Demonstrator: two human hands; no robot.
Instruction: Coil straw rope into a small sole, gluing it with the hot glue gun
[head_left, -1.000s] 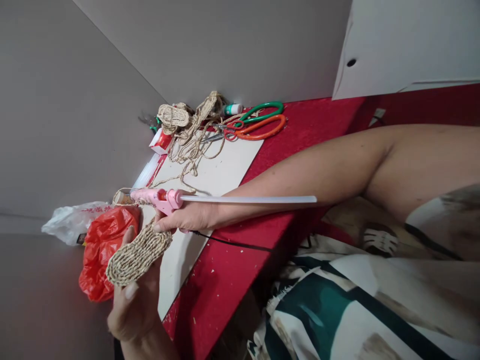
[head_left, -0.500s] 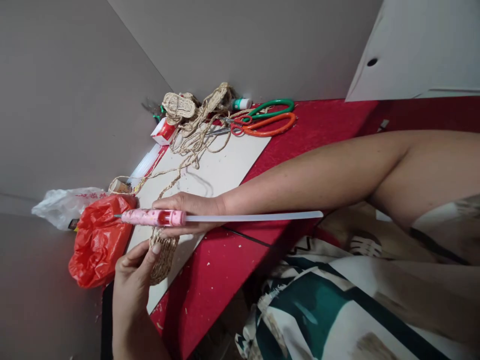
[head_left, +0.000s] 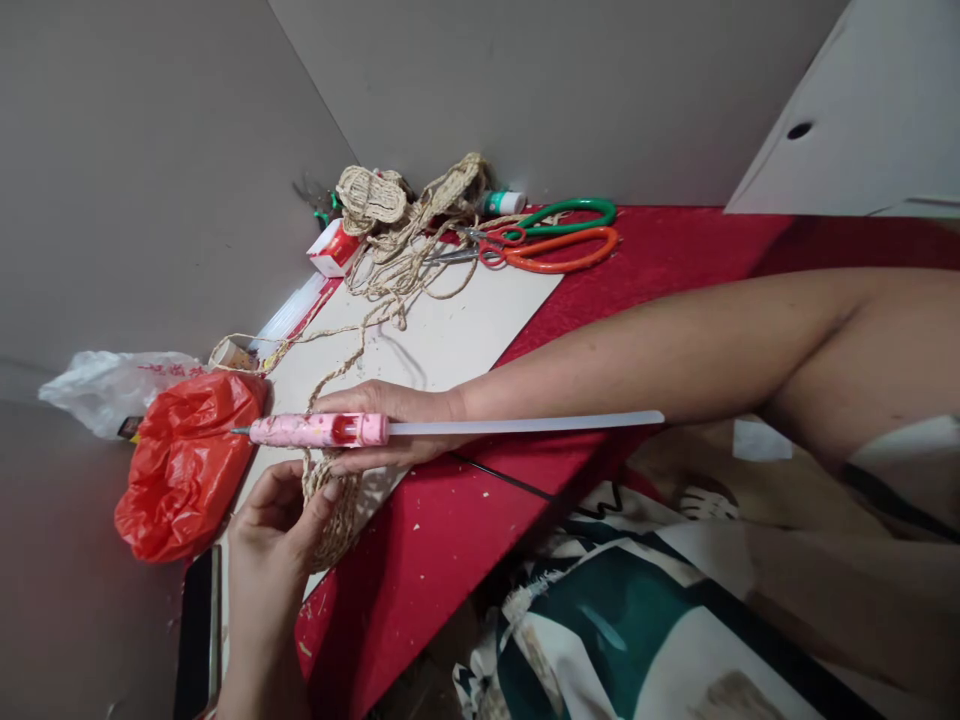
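The red worktop (head_left: 420,570) takes up the middle of the view, with a pale board (head_left: 472,310) lying across it. At the board's far left, a crumpled red plastic bag (head_left: 187,470) sits against a thinner white plastic bag (head_left: 112,390). Of the two hands, the right hand (head_left: 390,405) is wrapped around a pink glue gun (head_left: 319,431), its grip hidden beneath, the nozzle directed leftward to the red bag and a long glue stick (head_left: 525,426) jutting from the back. The left hand (head_left: 274,515) pinches a woven straw piece (head_left: 339,530) between thumb and fingers, just beside the gun, above the board's near edge. A tangle of braided cord (head_left: 390,265) lies at the board's far corner, one strand trailing toward the hands. Next to it are scissors (head_left: 562,266) with green and orange handles, then a red-and-white box (head_left: 335,250) and a small bottle (head_left: 504,203)
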